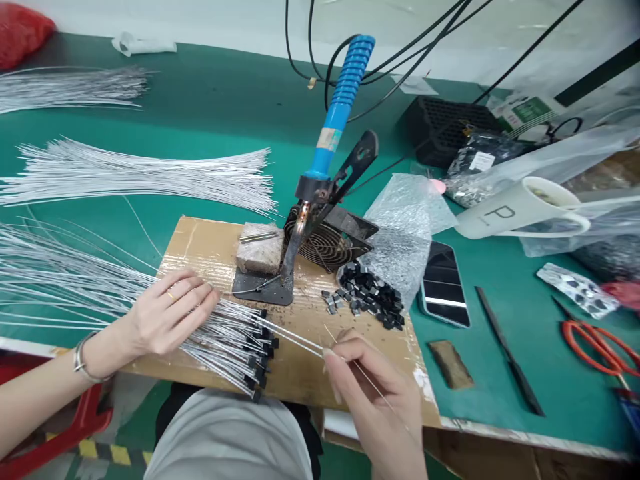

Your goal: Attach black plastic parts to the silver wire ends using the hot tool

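Note:
My left hand (173,313) rests on a bundle of thin white wires (100,267), its fingers bent over them. Black connectors (257,360) cap the bundle's right ends, near the front edge of the cardboard (200,243). Between the thumb and fingers of my right hand (373,383) are thin white wires (295,339) that run left to the connectors. A single fine wire also passes through that hand. Behind, a soldering iron (340,100) with a blue handle stands in its holder beside a whitish block (260,250).
Loose black connectors (373,293) lie in a pile beside bubble wrap (405,213). A small fan (325,243) sits behind them. To the right are a phone (444,283), a mug (520,210), a black blade-like tool (510,353) and scissors (595,347). More wires (140,173) lie at the back left.

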### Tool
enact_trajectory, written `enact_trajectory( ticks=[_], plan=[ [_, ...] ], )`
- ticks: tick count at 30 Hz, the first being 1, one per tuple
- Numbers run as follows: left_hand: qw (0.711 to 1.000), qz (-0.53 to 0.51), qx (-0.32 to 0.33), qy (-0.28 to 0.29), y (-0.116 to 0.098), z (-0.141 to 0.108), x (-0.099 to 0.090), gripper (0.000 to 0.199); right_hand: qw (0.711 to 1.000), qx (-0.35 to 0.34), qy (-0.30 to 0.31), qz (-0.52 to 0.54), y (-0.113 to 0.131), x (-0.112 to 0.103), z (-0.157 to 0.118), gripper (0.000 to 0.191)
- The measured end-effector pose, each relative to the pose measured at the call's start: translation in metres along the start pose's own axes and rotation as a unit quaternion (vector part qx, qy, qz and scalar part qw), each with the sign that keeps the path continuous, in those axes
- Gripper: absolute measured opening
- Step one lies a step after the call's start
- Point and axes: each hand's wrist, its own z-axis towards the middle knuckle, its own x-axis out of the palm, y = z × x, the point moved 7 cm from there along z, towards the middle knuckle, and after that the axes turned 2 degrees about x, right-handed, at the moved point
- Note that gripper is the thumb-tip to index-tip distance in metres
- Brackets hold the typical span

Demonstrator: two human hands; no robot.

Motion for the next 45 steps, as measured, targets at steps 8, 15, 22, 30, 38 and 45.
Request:
enact_trajectory(
  ticks=[8, 15, 22, 30, 38, 45],
  plan=[
    [1.000, -0.015, 0.001, -0.016, 0.004, 0.002, 0.001, 0.016, 0.997, 0.062, -0.031, 0.037, -0.003, -0.004, 0.000, 0.037],
    [0.999, -0.043, -0.005, -0.006, 0.007, -0.006, 0.003, 0.022, 0.997, 0.065, -0.023, 0.031, -0.004, -0.004, 0.002, 0.038],
    [0.992, -0.100, -0.082, 0.003, 0.011, 0.001, 0.006, 0.012, 1.000, -0.013, 0.016, 0.005, 0.006, -0.004, 0.003, 0.029],
    [0.972, -0.031, -0.230, 0.038, 0.110, -0.040, -0.032, 0.048, 0.981, -0.158, 0.087, -0.065, 0.008, 0.006, 0.012, 0.021],
    [0.928, 0.071, -0.351, 0.108, 0.078, -0.044, -0.039, 0.030, 0.978, -0.127, 0.158, -0.055, 0.000, 0.052, 0.020, 0.024],
    [0.881, -0.318, -0.341, 0.074, -0.034, 0.038, 0.023, 0.026, 0.976, -0.123, 0.171, -0.055, 0.004, 0.052, 0.023, 0.021]
  ],
)
